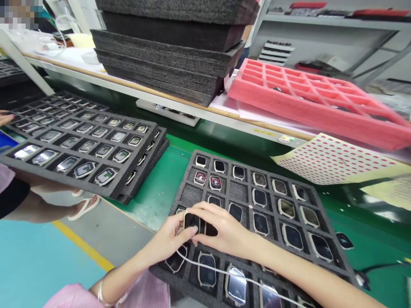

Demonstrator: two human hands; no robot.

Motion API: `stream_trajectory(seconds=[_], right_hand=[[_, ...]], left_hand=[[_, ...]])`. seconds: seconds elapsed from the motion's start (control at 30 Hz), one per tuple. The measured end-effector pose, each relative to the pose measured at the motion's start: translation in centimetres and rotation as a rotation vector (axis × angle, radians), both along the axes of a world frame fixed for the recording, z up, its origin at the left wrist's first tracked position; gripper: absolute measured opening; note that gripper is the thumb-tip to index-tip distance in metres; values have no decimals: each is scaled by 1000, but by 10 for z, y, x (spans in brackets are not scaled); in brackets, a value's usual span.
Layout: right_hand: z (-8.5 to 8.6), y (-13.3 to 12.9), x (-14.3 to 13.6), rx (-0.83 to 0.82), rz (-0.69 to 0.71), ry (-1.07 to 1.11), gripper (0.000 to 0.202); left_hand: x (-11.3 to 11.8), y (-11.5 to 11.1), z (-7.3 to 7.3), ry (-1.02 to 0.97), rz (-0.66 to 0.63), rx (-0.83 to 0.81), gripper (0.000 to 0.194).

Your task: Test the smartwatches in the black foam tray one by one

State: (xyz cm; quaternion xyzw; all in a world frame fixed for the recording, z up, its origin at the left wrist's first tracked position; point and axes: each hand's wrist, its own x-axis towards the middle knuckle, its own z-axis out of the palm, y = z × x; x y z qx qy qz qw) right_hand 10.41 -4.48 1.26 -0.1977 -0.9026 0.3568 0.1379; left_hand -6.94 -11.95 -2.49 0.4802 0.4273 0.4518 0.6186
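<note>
A black foam tray (237, 188) on the green table holds rows of square watches; two in its second row show lit red-and-white faces (215, 182). Above the tray's left part, my left hand (173, 235) grips a square watch (192, 220) with a dark screen, thumb across its lower edge. My right hand (221, 224) closes on the same watch from the other side, fingertips at its top and lower right. A white cable (224, 272) runs from beneath my hands toward the lower right.
Stacked foam trays of watches (118, 184) stand at the left, near another person's hand (5, 117). A shelf above bears black foam blocks (167, 55) and a red foam tray (308, 102). A dotted sticker sheet (334, 160) hangs from it. One watch (344, 241) lies right of the tray.
</note>
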Motion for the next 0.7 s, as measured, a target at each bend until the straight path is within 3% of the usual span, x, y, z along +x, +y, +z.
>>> stream_trajectory(seconds=[0.4,0.7], right_hand=[[-5,-2,-2,-32,-25,51,51],[-2,1,-2,-232,-19,138,50]], left_hand=[[-2,0,0,-32,13,-102,19],[-4,1,6,-237,-19,-302,26]])
